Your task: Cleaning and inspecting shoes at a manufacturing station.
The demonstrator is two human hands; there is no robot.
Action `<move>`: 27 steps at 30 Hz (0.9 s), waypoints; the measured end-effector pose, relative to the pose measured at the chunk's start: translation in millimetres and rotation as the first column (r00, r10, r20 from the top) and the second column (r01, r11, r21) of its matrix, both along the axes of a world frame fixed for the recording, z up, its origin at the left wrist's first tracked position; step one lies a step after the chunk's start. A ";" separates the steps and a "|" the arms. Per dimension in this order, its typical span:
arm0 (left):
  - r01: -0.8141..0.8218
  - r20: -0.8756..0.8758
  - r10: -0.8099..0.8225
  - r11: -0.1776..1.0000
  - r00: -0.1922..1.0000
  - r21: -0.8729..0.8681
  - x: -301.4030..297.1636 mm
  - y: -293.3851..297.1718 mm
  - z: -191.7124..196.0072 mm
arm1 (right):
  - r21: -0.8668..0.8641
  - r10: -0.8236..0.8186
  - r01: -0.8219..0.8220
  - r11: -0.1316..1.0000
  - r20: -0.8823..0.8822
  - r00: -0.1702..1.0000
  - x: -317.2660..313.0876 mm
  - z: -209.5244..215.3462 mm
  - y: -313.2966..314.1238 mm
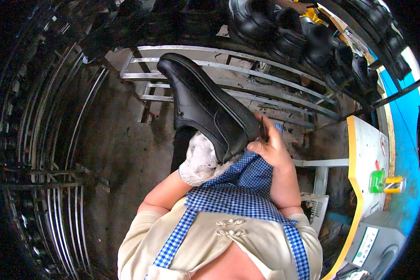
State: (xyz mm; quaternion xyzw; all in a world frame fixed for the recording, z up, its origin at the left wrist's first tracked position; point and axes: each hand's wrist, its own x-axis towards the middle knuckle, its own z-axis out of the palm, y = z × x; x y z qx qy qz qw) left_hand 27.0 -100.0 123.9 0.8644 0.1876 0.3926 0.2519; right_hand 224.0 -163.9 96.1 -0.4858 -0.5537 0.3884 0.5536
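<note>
A black leather shoe [198,100] is held up in front of me, tilted with its toe to the upper left and its heel to the lower right. Its thick black sole faces up and to the right. My left hand [201,156], in a dirty white knit glove, is at the shoe's opening, and its fingers are hidden by the shoe. Bare, my right hand [274,147] grips the heel end between thumb and fingers. Below the shoe, a blue checked apron [238,200] covers my lap.
Metal rails of a rack [238,67] run across beyond the shoe. Several black shoes [289,35] stand on a shelf at the upper right. On the right is a white, yellow-edged board [359,154], near a green container [377,181]. More metal racks [67,224] line the left.
</note>
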 end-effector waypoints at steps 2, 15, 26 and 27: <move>0.002 -0.039 -0.001 0.999 0.999 0.036 0.8 0.7 1.2 | -0.060 0.057 -0.061 0.996 -0.055 0.997 3.8 -4.0 1.2; 0.088 -0.192 -0.017 0.926 0.981 0.367 -21.8 10.6 -0.6 | -0.159 0.009 -0.160 0.974 -0.682 0.731 -26.7 -21.0 16.3; 0.149 0.585 0.157 0.885 0.796 -0.441 -23.2 -7.0 -21.1 | 0.257 0.231 -0.163 0.952 -0.261 0.937 -55.1 -10.2 34.8; 0.190 0.581 0.147 0.858 0.800 -0.478 -27.1 -3.8 -10.7 | 0.297 0.217 -0.191 0.936 -0.057 0.974 -48.8 4.4 39.2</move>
